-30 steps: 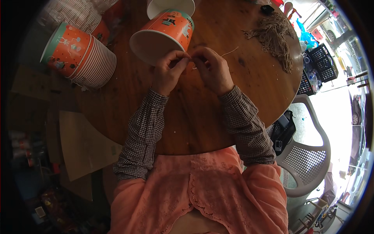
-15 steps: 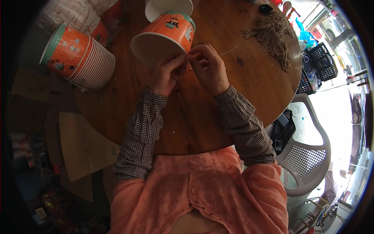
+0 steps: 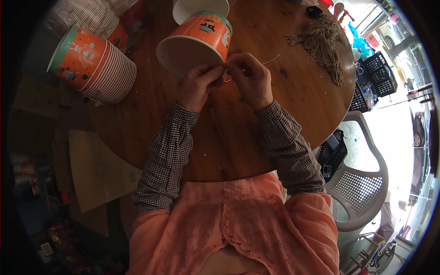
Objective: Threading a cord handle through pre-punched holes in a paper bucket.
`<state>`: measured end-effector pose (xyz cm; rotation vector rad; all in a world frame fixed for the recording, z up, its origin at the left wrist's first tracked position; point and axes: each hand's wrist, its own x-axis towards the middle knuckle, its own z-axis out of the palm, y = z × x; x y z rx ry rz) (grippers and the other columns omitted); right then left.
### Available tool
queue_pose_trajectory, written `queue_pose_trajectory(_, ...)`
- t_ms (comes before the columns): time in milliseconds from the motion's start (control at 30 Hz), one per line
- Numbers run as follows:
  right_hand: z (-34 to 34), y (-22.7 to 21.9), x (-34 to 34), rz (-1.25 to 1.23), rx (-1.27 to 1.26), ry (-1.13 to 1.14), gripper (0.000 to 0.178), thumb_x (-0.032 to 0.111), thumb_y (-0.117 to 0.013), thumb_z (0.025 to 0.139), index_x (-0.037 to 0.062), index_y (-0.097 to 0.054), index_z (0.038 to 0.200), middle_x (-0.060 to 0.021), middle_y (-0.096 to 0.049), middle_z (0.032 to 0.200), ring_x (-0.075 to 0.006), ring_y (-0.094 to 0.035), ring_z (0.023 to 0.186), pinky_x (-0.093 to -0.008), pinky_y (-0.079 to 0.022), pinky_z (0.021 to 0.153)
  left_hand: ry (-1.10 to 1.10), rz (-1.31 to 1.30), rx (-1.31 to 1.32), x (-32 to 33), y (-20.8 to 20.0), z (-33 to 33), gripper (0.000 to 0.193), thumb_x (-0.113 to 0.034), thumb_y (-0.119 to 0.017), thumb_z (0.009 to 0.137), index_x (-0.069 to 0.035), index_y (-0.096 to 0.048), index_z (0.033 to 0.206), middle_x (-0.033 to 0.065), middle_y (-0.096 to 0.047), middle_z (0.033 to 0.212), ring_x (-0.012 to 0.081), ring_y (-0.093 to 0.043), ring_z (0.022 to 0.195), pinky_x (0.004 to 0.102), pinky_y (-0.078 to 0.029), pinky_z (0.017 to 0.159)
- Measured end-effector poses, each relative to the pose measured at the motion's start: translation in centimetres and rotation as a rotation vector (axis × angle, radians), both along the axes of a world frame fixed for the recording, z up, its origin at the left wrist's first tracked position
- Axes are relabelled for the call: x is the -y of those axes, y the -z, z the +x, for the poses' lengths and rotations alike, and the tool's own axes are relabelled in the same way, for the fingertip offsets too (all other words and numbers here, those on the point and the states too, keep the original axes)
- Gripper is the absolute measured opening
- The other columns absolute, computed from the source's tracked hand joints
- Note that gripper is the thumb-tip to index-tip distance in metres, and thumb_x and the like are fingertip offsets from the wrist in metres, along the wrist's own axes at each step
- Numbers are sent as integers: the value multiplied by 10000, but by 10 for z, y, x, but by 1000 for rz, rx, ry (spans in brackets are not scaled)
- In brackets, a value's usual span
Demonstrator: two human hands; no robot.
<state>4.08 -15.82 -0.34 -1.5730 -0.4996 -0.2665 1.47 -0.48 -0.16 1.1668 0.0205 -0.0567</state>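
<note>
An orange paper bucket (image 3: pixel 192 31) with a green band and printed figures lies tilted on the wooden table, its wide white mouth facing me. At the right side of its rim, my left hand (image 3: pixel 197 88) is closed in a pinch, thumb against fingers. Beside it my right hand (image 3: pixel 252 82) also pinches, the two sets of fingertips nearly touching. A thin pale string (image 3: pixel 272 59) runs out behind my right hand, and a small loop of it shows between the hands. The fingers hide exactly where the string meets the bucket.
Nested orange buckets (image 3: pixel 107 75) lean at the left, with more plastic-wrapped stacks (image 3: pixel 87 20) behind. Another white bucket (image 3: pixel 201 7) stands at the far edge. A heap of brown strings (image 3: pixel 323 43) lies on the table (image 3: pixel 229 151) at the right. A grey plastic chair (image 3: pixel 362 188) is close by.
The bucket has shifted slightly right and its rim has tilted a little. My right hand has moved slightly right, and more of the string loop shows between my hands.
</note>
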Motion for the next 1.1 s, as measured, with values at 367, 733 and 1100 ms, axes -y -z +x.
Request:
queue_pose_trajectory(367,11,2,9,119,-164,7,96,80,-626,858,-3,-603,899,-40,-641,785,-79,-613,713,-237,-496,626,-83,286,125,3,8,3,162,-128,-620,907,-20,-683,1009,-14,-635,802,52,-550,702,201,-469,662)
queue_pose_trajectory(733,15,4,14,97,-197,80,114,95,-630,849,-12,-607,881,-41,-637,761,-92,-589,654,-244,-490,610,-148,676,449,5,13,3,133,-124,-604,929,-21,-678,971,44,-674,796,89,-619,719,237,-494,669)
queue_pose_trajectory(1100,9,-9,15,177,-425,-151,121,119,-453,978,11,-422,1023,-126,-653,788,-148,-594,484,-242,-446,407,-528,749,624,7,9,-2,147,-139,-611,917,-12,-671,962,60,-649,861,128,-627,757,262,-498,677)
